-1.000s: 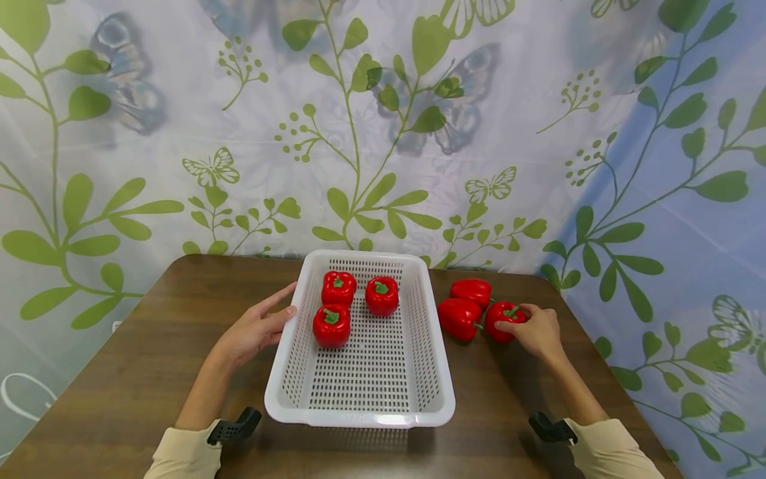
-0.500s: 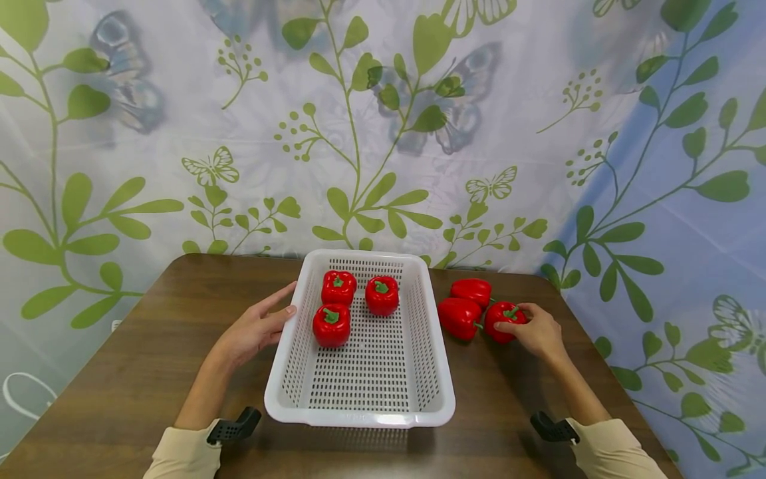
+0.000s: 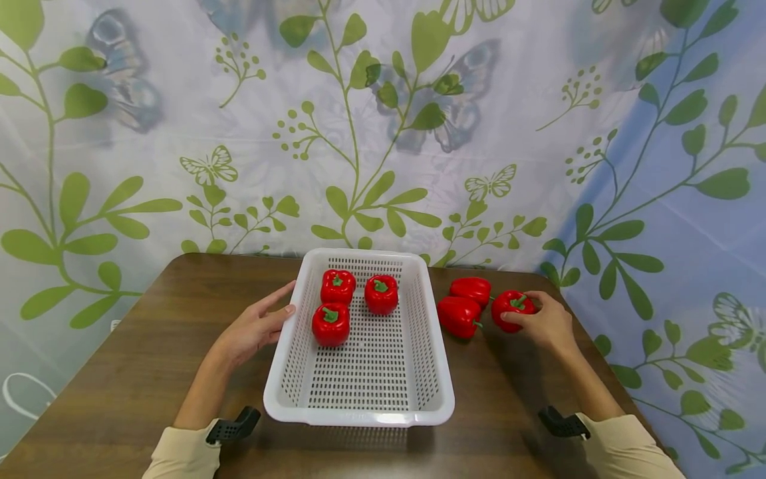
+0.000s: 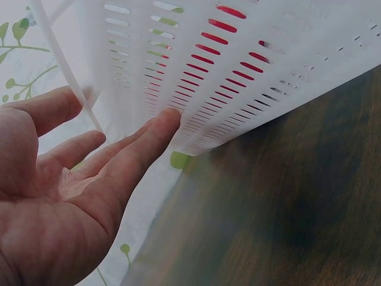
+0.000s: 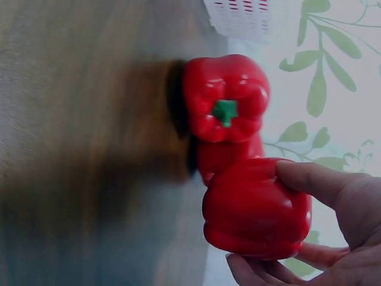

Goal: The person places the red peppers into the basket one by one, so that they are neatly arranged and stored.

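My right hand (image 3: 550, 321) grips a red bell pepper (image 3: 512, 311) with a green stem, thumb on one side and fingers on the other. In the right wrist view this pepper (image 5: 256, 211) partly hides one of two other peppers. Those two, a nearer pepper (image 3: 459, 317) and a farther pepper (image 3: 471, 291), lie on their sides right of the white basket (image 3: 359, 418). My left hand (image 3: 254, 330) is at the basket's left side. Its fairly straight fingers touch the perforated outer wall (image 4: 196, 89), with the thumb at the rim.
Inside the basket stand three red bell peppers: one at back left (image 3: 338, 287), one at front left (image 3: 330, 324) and one at right (image 3: 381, 294). The brown wooden table (image 3: 173, 332) ends at a patterned curtain (image 3: 383, 133) behind and to the right.
My right hand has moved a little to the right with the bell pepper, widening its gap from the two lying peppers. My left hand and the basket stay in place.
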Demonstrator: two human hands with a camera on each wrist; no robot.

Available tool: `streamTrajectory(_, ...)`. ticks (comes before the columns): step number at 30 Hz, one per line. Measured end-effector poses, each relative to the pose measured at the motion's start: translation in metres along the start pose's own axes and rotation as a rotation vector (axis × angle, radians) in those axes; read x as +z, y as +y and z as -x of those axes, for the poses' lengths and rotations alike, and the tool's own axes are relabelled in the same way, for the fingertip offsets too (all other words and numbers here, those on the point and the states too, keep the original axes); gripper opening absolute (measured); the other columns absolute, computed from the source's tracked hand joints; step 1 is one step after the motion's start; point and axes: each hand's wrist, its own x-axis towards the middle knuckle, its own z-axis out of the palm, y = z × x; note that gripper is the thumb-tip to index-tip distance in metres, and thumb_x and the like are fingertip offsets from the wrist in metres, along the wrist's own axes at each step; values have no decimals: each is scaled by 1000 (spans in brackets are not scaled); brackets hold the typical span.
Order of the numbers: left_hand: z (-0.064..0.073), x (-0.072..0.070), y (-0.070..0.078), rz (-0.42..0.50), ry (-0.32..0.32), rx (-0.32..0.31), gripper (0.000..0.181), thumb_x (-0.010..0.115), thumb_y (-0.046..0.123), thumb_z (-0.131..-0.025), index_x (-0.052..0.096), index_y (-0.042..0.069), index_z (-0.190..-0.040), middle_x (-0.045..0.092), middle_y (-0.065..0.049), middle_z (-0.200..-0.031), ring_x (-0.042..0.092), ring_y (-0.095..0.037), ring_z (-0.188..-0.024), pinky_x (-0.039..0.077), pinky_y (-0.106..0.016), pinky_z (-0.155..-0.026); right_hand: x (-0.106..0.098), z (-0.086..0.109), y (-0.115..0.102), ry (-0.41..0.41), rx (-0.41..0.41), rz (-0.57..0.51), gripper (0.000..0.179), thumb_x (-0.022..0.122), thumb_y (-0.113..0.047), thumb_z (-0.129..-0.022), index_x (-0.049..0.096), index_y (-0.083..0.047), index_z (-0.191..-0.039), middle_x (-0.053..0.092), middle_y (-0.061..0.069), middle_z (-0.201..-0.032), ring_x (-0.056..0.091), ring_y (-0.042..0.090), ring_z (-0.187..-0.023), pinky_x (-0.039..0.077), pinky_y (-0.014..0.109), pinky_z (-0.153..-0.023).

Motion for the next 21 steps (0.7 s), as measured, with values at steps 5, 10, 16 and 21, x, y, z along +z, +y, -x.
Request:
streamTrajectory(5, 0, 0, 0, -2, -1, 0, 65, 51, 26, -107, 19, 24, -164, 45, -30, -152, 61, -43, -127, 57, -50, -96, -15, -1, -9, -9, -39, -16, 83, 76, -44, -89, 42, 4, -147, 60, 35, -128, 59, 46, -111, 56, 55, -86)
streamTrajectory(10, 0, 0, -1, -1, -5, 1, 66, 52, 26, -107, 19, 24, -164, 45, -30, -152, 60, -43, -127, 57, -50, -96, -30, -3, -20, -16, -87, -23, 82, 73, -44, -91, 41, 6, -148, 58, 35, -130, 59, 46, -112, 58, 51, -81)
streamTrajectory(16, 0, 0, -1, -4, -4, 3, 66, 52, 26, -107, 19, 24, -164, 45, -30, -151, 61, -42, -126, 57, -49, -96, -39, -1, -40, -18, -112, -30, 83, 72, -48, -91, 42, 2, -149, 57, 34, -134, 57, 47, -116, 58, 53, -84)
streamTrajectory(21, 0, 0, -1, 15, -14, 3, 66, 52, 25, -107, 18, 23, -164, 45, -31, -150, 63, -40, -124, 57, -49, -95, -41, 1, -59, -40, -122, -36, 83, 72, -51, -90, 43, -1, -150, 59, 32, -133, 60, 44, -115, 57, 52, -86)
